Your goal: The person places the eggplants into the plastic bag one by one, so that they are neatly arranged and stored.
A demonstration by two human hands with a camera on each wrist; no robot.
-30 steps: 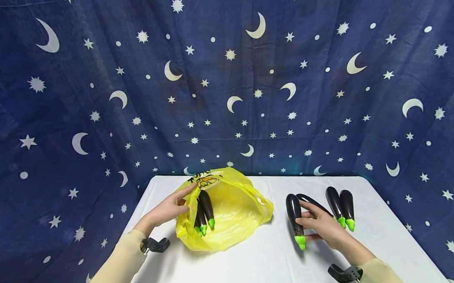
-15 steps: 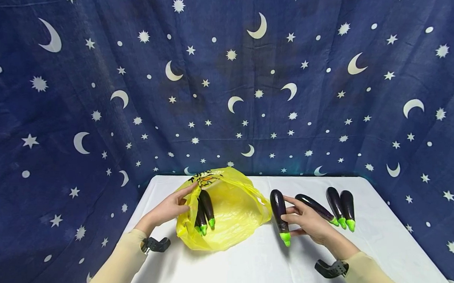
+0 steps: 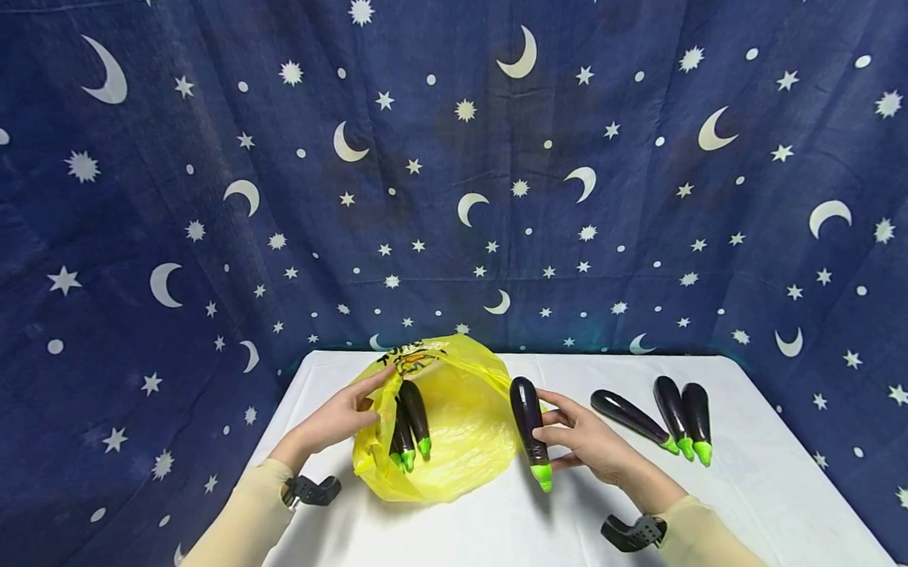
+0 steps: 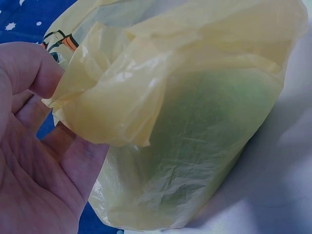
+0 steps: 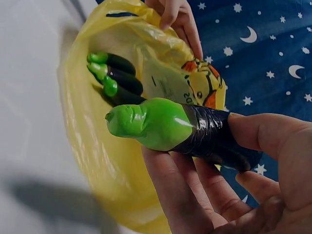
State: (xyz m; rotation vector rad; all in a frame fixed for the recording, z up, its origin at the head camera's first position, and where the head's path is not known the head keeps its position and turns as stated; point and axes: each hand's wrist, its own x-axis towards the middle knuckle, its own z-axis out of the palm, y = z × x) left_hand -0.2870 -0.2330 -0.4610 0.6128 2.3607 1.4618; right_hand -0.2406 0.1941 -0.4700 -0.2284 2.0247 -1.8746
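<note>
A yellow plastic bag (image 3: 467, 450) lies on its side with its mouth spread toward me. Inside, along its left wall, rest 3 dark purple eggplants (image 3: 414, 418) with green stem ends. My left hand (image 3: 339, 421) pinches the left edge of the bag's mouth between thumb and fingers; in the left wrist view the thin plastic (image 4: 107, 97) bunches at the thumb. My right hand (image 3: 590, 437) holds another eggplant (image 3: 530, 427) at the right edge of the bag, its green end pointing down. The right wrist view shows thumb and fingers around its dark body, the green cap (image 5: 161, 122) sticking out.
To the right on the white-covered table (image 3: 761, 490) lie one slanted eggplant (image 3: 630, 417) and a pair of eggplants (image 3: 672, 405) side by side. A dark blue curtain (image 3: 451, 192) with moons and stars hangs behind the table.
My right hand has carried its eggplant leftward from beside the others to the right edge of the bag. The left hand and the bag have stayed nearly still.
</note>
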